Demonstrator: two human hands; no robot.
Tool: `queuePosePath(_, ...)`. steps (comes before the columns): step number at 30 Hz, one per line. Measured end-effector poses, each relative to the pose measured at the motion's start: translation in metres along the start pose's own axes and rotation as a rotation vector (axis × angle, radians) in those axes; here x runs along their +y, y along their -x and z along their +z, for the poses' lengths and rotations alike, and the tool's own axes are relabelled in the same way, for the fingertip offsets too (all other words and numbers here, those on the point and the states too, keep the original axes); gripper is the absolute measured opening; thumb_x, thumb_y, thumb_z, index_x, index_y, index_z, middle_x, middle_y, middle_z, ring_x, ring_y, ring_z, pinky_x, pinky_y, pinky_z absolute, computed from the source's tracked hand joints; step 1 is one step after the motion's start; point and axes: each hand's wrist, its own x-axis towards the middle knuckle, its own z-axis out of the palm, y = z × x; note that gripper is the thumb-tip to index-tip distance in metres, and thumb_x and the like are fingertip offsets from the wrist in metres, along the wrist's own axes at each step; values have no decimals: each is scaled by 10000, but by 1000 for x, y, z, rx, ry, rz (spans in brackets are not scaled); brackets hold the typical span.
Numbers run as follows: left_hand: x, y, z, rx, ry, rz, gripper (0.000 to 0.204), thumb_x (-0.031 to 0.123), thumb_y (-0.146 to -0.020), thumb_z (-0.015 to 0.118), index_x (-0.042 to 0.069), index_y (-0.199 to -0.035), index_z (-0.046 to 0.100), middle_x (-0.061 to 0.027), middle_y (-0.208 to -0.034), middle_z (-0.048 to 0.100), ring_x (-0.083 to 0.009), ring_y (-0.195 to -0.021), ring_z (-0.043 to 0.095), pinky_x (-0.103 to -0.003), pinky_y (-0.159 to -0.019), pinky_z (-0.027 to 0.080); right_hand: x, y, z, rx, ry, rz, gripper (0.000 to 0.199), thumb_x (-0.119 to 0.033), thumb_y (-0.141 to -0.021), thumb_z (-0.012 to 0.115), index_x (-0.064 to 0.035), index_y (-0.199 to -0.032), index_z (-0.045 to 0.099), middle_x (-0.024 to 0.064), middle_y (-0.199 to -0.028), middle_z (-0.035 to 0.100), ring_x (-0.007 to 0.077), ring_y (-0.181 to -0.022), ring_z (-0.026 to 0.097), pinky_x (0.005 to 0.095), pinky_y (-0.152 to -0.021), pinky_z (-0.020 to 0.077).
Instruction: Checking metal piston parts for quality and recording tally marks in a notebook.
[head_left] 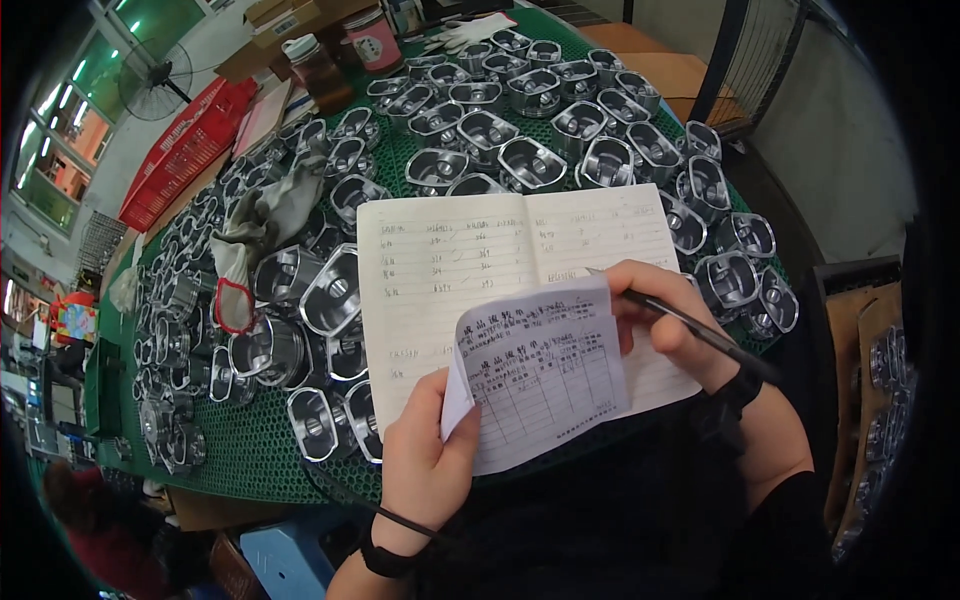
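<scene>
We're looking down at a green mesh-covered table (260, 440) packed with shiny metal piston-like castings (530, 165), hollow sides up, running from the near left edge to the far right corner.

An open notebook (440, 270) is lying on top of the castings at the near edge, roughly centre, its ruled pages showing handwritten rows.

Left hand (425, 455) is closing thumb and fingers on the lower left corner of a small printed form slip (545, 385), holding it up over the notebook's lower half. The slip is curling at its left edge and covering part of both pages.

Right hand (665, 320) is gripping a dark pen (700, 335), fingers curled tight round it, and is resting on the right page just beside the slip's upper right corner. We can't tell whether the tip is touching paper; the slip's edge is hiding it. A black wrist strap (735, 390) is sitting on that arm.

A grey work glove with red cuff (250, 235) is lying across the castings toward the left edge. At the far edge we're seeing a brown jar with white lid (318, 68) and a pink-labelled container (372, 40). A red crate (185, 145) is standing off the far left corner, with a fan (155, 80) beyond it.
</scene>
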Motion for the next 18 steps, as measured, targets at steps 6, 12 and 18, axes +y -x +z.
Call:
queuePosePath(6,-6,4,2,-40,273,-76,326,136,-937,548,-17,-1224,521,-97,-1043,649,-153,-959,589,-283,-840,462,-6,0,4,21,256,91,304,-150,-845,683,-25,-1105,587,-6,-783,593,56,-695,508,209,-650,436)
queuePosePath(12,-9,8,-1,-80,635,-218,339,108,-931,549,-63,-1220,506,-88,-1123,611,-141,-1003,554,-278,-883,438,-6,1,5,23,259,75,304,-143,-831,698,-22,-1090,594,-9,-781,590,51,-701,508,208,-649,438)
queuePosePath(18,-7,10,-6,-102,821,-306,355,64,-908,553,-68,-1232,493,-116,-1166,599,-171,-1041,564,-305,-901,450,-10,2,8,54,265,108,297,-128,-826,696,-17,-1084,599,-5,-805,607,49,-719,525,201,-661,444)
